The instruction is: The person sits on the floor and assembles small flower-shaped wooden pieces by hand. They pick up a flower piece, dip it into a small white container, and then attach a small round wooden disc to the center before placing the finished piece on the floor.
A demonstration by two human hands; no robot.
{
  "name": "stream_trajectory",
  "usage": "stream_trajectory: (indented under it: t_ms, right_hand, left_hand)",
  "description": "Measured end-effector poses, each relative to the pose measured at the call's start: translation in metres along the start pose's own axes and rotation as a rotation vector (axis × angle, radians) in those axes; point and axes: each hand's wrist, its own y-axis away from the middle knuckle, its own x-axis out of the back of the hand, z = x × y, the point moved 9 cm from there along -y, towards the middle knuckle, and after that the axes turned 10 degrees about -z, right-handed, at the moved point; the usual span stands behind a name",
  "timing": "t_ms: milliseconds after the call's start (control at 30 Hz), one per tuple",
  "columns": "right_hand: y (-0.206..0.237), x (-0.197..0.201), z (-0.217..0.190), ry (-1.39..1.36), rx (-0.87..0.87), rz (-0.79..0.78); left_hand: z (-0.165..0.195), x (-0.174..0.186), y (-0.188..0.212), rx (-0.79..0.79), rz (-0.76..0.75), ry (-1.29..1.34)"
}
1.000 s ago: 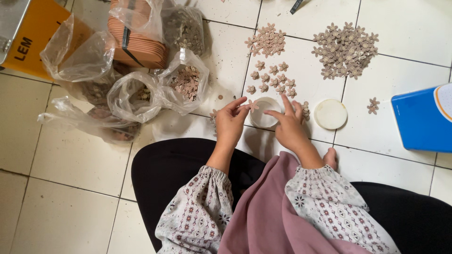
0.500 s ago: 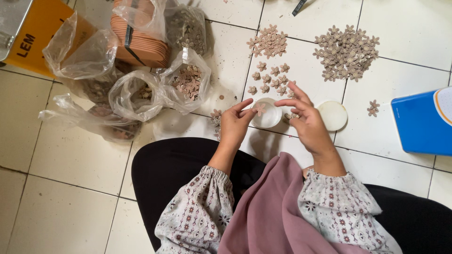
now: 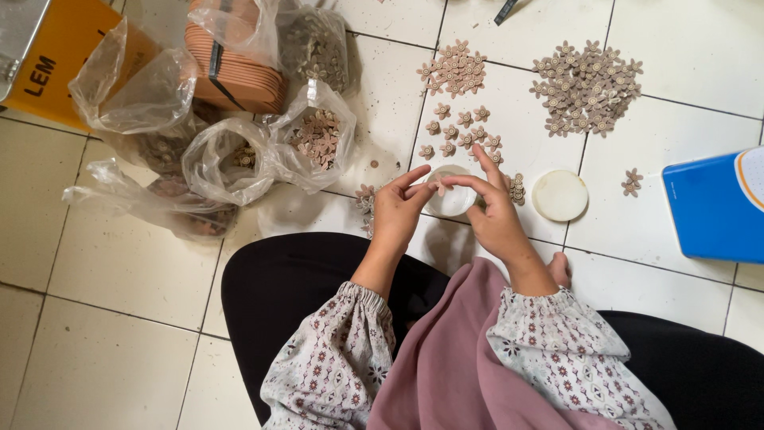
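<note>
We see a small, flat, brown flower-shaped wooden piece (image 3: 440,185) pinched between the fingertips of our left hand (image 3: 395,213) and right hand (image 3: 495,216), over a small round white container (image 3: 452,201) on the white tiled floor (image 3: 700,48). We judge it light, stiff and thin, best held by its edges. Nearly round, it has no clear long axis; its facing we cannot tell. The other fingers are loosely spread.

White tiled floor (image 3: 103,263), heaps of small brown wooden flower pieces (image 3: 587,86) toward its far edge, clear plastic bags (image 3: 231,159) far left, round white lid (image 3: 559,195), blue box (image 3: 716,207) at right edge
</note>
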Motion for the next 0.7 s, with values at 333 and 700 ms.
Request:
stream_trajectory:
  t_ms: [333,700]
  right_hand:
    - [0.006,0.000,-0.025,0.403,0.096,0.127]
    - [0.011,0.008,-0.043,0.404,0.201,0.210]
  left_hand:
    - [-0.008,0.003,-0.005,-0.016,-0.001,0.103]
    - [-0.008,0.002,-0.005,-0.040,0.000,0.108]
